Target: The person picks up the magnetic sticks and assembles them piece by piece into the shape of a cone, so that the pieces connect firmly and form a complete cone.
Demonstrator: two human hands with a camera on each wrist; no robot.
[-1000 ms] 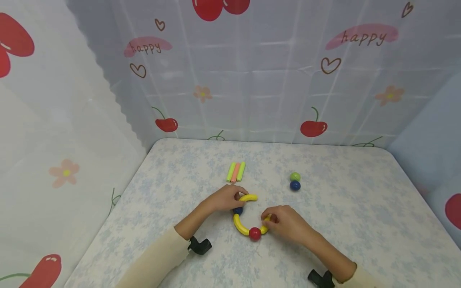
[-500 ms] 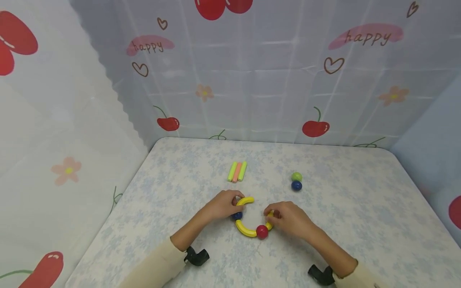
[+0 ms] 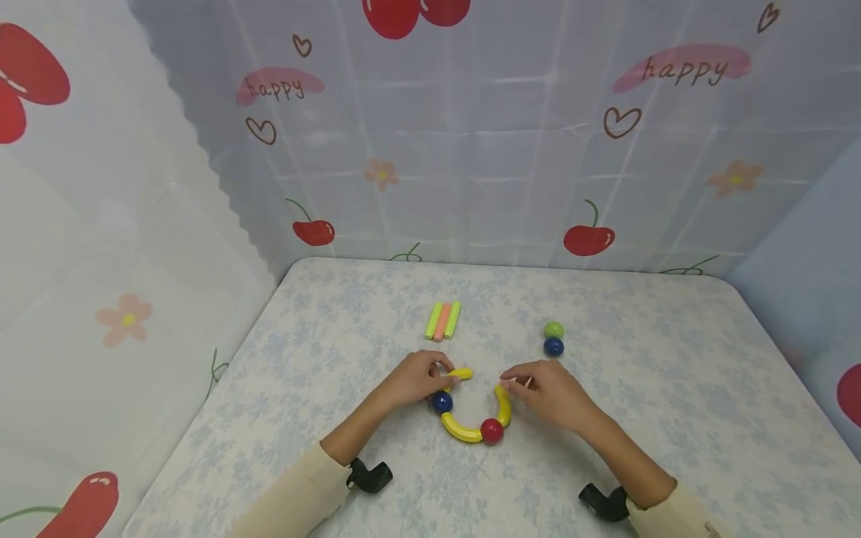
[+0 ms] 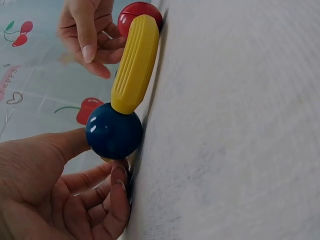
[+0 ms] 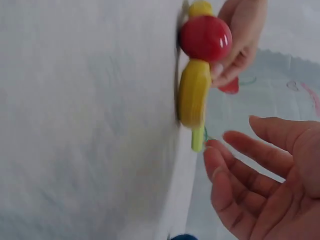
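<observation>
In the head view an arc of toy pieces lies on the table. Its lower part is a curved yellow rod [image 3: 460, 430] between a blue ball [image 3: 442, 402] and a red ball [image 3: 492, 431]. My left hand [image 3: 415, 376] pinches another curved yellow rod [image 3: 461, 373] above the blue ball; the fingers partly cover it. From the red ball a third curved yellow rod [image 3: 504, 407] rises on the right. Beside its upper end is my right hand [image 3: 551, 392]. The right wrist view shows that hand's fingers spread and apart from the rod, holding nothing.
Several straight sticks, including a green stick [image 3: 433, 321] and an orange stick [image 3: 442, 323], lie side by side behind the arc. A green ball [image 3: 554, 330] touches a second blue ball [image 3: 554, 347] farther right. A patterned curtain [image 3: 471, 149] hangs behind the table [image 3: 673, 373].
My right hand has released the right yellow rod and moved slightly up. The red ball has shifted right. My left hand keeps its hold, with the upper yellow rod slightly lower and turned.
</observation>
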